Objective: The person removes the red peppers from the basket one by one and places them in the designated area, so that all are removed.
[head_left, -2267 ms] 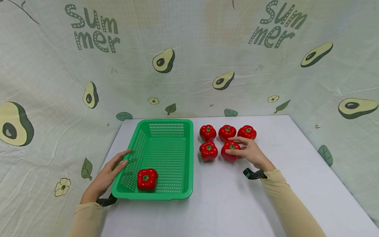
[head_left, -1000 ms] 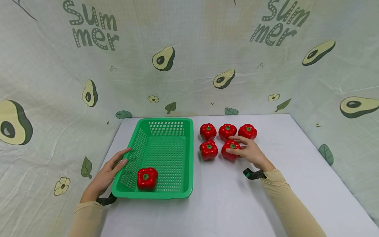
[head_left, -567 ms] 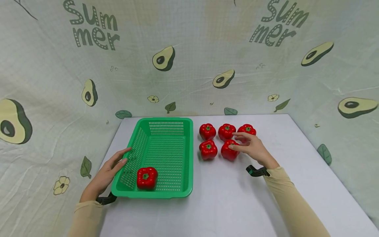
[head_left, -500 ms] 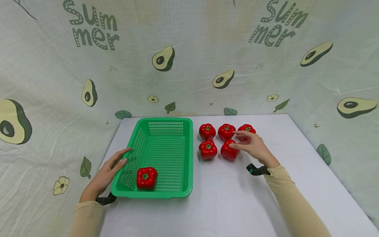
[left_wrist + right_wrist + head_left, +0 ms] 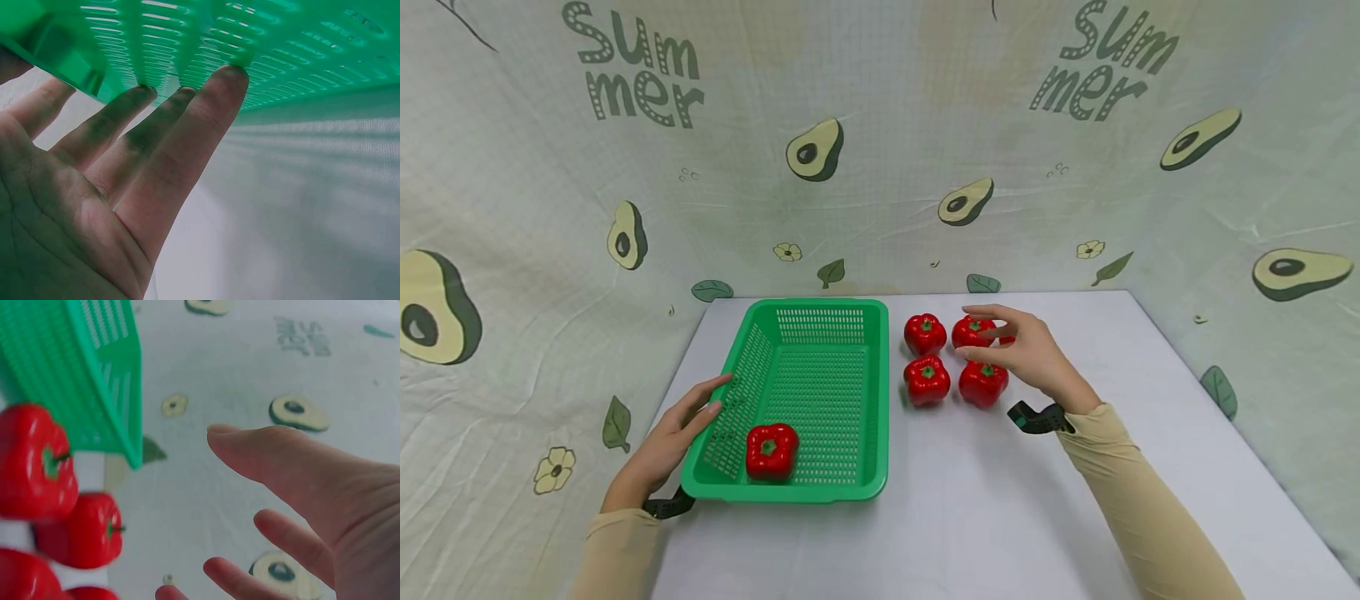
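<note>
My left hand (image 5: 666,437) rests against the left side of the green plastic basket (image 5: 882,400). In the left wrist view its fairly straight fingers (image 5: 187,144) touch the slotted outer wall. A red bell pepper (image 5: 772,452) sits in the basket's near left corner. My right hand (image 5: 1026,350) is over the pepper group, fingers and thumb spread apart with nothing between them. It is nearest the middle back bell pepper (image 5: 972,331) and mostly hides the back right one (image 5: 1006,340). Just below it stands the front right bell pepper (image 5: 983,385).
Two more bell peppers, the back left (image 5: 925,334) and front left (image 5: 927,381), stand right of the basket. All are on a white table (image 5: 955,517). A cloth backdrop (image 5: 880,242) printed with avocados hangs behind and at both sides.
My right hand has let go of the front right bell pepper, risen off it and moved back and left over the back row. That pepper stays on the table. My left hand stays put.
</note>
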Demonstrator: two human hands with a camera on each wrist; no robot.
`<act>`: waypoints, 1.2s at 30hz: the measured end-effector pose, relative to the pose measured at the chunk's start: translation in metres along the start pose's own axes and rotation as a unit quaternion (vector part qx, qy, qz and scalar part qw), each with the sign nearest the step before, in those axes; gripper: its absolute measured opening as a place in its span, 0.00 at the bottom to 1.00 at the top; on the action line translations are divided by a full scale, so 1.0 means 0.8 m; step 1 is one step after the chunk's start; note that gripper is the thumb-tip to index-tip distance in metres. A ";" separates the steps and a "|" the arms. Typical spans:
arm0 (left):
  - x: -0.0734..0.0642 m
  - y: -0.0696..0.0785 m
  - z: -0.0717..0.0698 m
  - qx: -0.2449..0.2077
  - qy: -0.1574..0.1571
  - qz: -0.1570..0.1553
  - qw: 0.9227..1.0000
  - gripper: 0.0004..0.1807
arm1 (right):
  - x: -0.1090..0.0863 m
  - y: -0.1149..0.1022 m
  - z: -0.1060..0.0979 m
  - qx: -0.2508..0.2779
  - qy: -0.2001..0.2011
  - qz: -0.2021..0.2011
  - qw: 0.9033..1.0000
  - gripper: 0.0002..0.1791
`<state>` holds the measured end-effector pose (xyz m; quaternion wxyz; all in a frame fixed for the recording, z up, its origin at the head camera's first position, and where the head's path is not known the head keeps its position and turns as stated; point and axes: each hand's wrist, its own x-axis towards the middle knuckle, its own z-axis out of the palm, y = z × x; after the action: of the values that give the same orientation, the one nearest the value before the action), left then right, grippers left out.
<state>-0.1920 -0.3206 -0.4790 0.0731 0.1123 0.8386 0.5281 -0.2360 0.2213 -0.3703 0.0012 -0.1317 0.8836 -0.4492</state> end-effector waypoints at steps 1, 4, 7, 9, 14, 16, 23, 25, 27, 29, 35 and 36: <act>0.000 0.000 0.000 0.000 -0.001 -0.001 1.000 0.27 | 0.001 -0.006 0.003 0.010 -0.006 -0.005 1.000 0.36; 0.000 0.001 0.000 -0.010 -0.004 -0.007 1.000 0.27 | 0.007 -0.023 0.013 0.049 -0.034 -0.025 0.998 0.35; 0.000 0.000 0.000 -0.022 -0.005 -0.009 1.000 0.27 | 0.016 -0.037 0.024 0.080 -0.070 -0.048 0.993 0.35; 0.001 0.000 0.000 -0.027 -0.005 -0.008 1.000 0.27 | 0.022 -0.047 0.032 0.098 -0.099 -0.067 0.988 0.35; 0.002 -0.002 -0.001 -0.024 -0.008 -0.001 1.000 0.26 | 0.034 -0.075 0.053 0.144 -0.163 -0.107 0.970 0.34; 0.001 -0.002 -0.001 -0.023 -0.007 -0.001 1.000 0.26 | 0.039 -0.084 0.063 0.157 -0.187 -0.117 0.963 0.34; -0.001 -0.003 -0.001 -0.006 -0.003 -0.002 1.000 0.27 | 0.058 -0.098 0.100 0.165 -0.249 -0.142 0.944 0.32; -0.001 -0.004 -0.001 -0.003 -0.003 -0.001 1.000 0.27 | 0.064 -0.101 0.110 0.174 -0.266 -0.146 0.937 0.31; -0.001 -0.004 -0.001 0.002 -0.003 0.001 1.000 0.27 | 0.069 -0.104 0.121 0.178 -0.286 -0.154 0.929 0.32; 0.000 -0.004 -0.002 0.005 -0.003 0.001 1.000 0.27 | 0.074 -0.106 0.133 0.179 -0.307 -0.161 0.921 0.32; -0.001 -0.003 0.000 0.000 -0.001 0.002 1.000 0.27 | 0.084 -0.110 0.167 0.166 -0.366 -0.186 0.897 0.33; -0.001 -0.003 0.000 0.000 -0.001 0.004 1.000 0.27 | 0.085 -0.111 0.171 0.163 -0.376 -0.189 0.892 0.32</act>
<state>-0.1914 -0.3219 -0.4812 0.0724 0.1162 0.8379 0.5284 -0.2648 0.0466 -0.3737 0.2698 -0.4535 0.6897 -0.4958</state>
